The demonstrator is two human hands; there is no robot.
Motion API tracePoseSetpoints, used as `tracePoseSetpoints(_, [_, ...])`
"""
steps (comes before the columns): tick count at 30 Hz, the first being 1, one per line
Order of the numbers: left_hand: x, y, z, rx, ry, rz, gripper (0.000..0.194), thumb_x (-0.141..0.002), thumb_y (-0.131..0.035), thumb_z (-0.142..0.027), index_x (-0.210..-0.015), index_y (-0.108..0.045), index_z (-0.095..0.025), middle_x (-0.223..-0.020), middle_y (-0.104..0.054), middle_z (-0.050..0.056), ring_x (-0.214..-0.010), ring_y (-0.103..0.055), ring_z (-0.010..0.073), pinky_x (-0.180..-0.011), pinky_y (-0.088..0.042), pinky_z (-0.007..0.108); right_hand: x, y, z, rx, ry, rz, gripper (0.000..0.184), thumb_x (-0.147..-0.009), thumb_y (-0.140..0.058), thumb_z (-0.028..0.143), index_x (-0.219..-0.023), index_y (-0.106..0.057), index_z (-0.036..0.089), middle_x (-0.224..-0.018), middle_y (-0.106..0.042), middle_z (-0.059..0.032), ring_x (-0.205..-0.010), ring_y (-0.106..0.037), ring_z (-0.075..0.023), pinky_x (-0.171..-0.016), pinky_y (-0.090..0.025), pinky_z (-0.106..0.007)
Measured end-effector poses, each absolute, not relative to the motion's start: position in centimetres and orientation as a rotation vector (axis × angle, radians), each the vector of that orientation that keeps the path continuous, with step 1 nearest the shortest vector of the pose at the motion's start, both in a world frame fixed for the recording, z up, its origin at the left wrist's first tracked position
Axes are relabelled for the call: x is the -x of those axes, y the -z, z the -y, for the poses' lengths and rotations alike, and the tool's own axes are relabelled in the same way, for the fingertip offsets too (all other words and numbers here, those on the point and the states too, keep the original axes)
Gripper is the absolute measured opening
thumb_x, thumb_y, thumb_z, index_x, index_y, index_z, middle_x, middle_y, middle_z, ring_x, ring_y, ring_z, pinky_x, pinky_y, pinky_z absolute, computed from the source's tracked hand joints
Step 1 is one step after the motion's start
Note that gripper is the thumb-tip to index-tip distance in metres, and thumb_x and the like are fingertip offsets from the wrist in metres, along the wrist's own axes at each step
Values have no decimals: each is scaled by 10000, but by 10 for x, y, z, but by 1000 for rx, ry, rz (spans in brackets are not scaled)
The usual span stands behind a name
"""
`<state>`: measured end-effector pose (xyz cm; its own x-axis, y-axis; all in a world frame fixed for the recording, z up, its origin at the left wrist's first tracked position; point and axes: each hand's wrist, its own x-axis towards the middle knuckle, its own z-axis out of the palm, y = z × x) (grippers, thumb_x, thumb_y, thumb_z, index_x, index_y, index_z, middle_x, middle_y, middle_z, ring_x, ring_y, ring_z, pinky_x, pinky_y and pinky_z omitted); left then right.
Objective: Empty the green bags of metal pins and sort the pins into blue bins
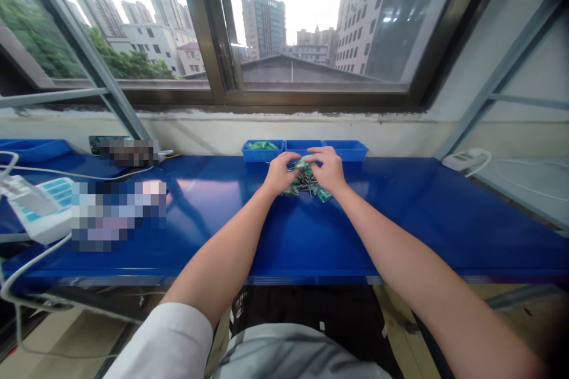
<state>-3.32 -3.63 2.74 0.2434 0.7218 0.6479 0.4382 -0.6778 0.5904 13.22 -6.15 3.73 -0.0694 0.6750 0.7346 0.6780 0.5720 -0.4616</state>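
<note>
A small heap of thin metal pieces [306,180], like screws or pins, lies on the blue table among several small green pieces [324,194]. They are too small to tell their exact kind. My left hand [282,174] reaches in from the left, its fingers curled at the heap's edge. From the other side, my right hand [328,169] bends its fingers over the top. A pale green piece [304,161] sits between both hands' fingertips, pinched from either side. Part of the heap is hidden by the fingers.
Behind the hands stands a row of blue bins [347,151]; the left one holds green pieces [262,145]. A white device with blue keys [56,195] and cables lie at left. A white power strip [464,159] is at far right, below the window [311,98].
</note>
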Motion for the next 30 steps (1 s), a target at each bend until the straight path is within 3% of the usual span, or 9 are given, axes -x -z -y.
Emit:
tracePoseSetpoints(5, [30, -28, 30, -1638, -1504, -815, 305, -644, -715, -329, -873, -630, -146, -743, -665, 30, -672, -608, 145, -656, -487, 279, -131, -33, 55, 1066, -308, 1653, 216, -753, -603, 310, -889, -678, 160, -843, -697, -57, -765, -613, -187, -707, -475, -316])
tracePoseSetpoints(8, [29, -30, 25, -1404, -1507, -801, 363, -590, -738, -257, -897, -569, -165, -589, -573, -42, -486, -515, 89, -498, -411, 224, -130, -31, 51, 1060, -495, 1600, 272, -746, -608, 351, -904, -653, 135, -760, -688, -51, -685, -618, -173, -642, -470, -288])
tracePoseSetpoints(10, [32, -32, 23, -1245, -1554, -906, 259, -598, -682, -185, -807, -531, -175, -515, -484, -72, -403, -436, 67, -423, -335, 202, -130, -30, 50, 1132, -531, 1575, 290, -746, -609, 358, -927, -649, 136, -731, -685, -44, -674, -622, -169, -645, -472, -286])
tracePoseSetpoints(13, [41, -36, 19, -1032, -1571, -1036, 163, -573, -564, -102, -615, -428, -183, -441, -323, -86, -334, -302, 43, -361, -211, 189, -131, -29, 52, 1239, -481, 1631, 254, -745, -617, 344, -905, -667, 153, -784, -700, -53, -726, -634, -168, -689, -478, -285])
tracePoseSetpoints(16, [52, -39, 19, -905, -1463, -1034, 172, -523, -507, -88, -552, -370, -188, -430, -253, -85, -321, -201, 30, -352, -115, 196, -132, -30, 57, 1268, -408, 1792, 191, -762, -602, 321, -840, -685, 168, -828, -709, -56, -753, -635, -162, -698, -473, -272])
tracePoseSetpoints(21, [61, -40, 11, -844, -1599, -1104, 134, -529, -529, -99, -564, -426, -177, -433, -308, -76, -337, -242, 40, -345, -175, 201, -129, -33, 63, 1252, -290, 2016, 170, -790, -574, 299, -818, -690, 179, -835, -709, -46, -765, -625, -158, -699, -456, -262])
tracePoseSetpoints(26, [75, -45, -7, -800, -1888, -1105, 147, -638, -591, -149, -782, -564, -150, -596, -527, -17, -469, -488, 84, -459, -396, 206, -130, -33, 63, 1277, -206, 2139, 188, -819, -550, 315, -850, -691, 194, -886, -706, -49, -833, -606, -180, -725, -439, -283])
tracePoseSetpoints(28, [81, -47, -10, -829, -1828, -1010, 302, -683, -625, -185, -981, -577, -167, -836, -626, 41, -665, -607, 121, -561, -459, 209, -131, -34, 63, 1282, -185, 2177, 193, -824, -546, 320, -861, -689, 196, -891, -704, -48, -846, -598, -185, -725, -432, -287])
tracePoseSetpoints(30, [85, -47, -10, -897, -1661, -984, 457, -695, -656, -204, -1137, -539, -216, -1084, -618, 80, -878, -640, 179, -664, -502, 253, -131, -34, 63, 1279, -176, 2204, 192, -826, -546, 318, -865, -688, 195, -887, -702, -47, -843, -596, -183, -717, -428, -283])
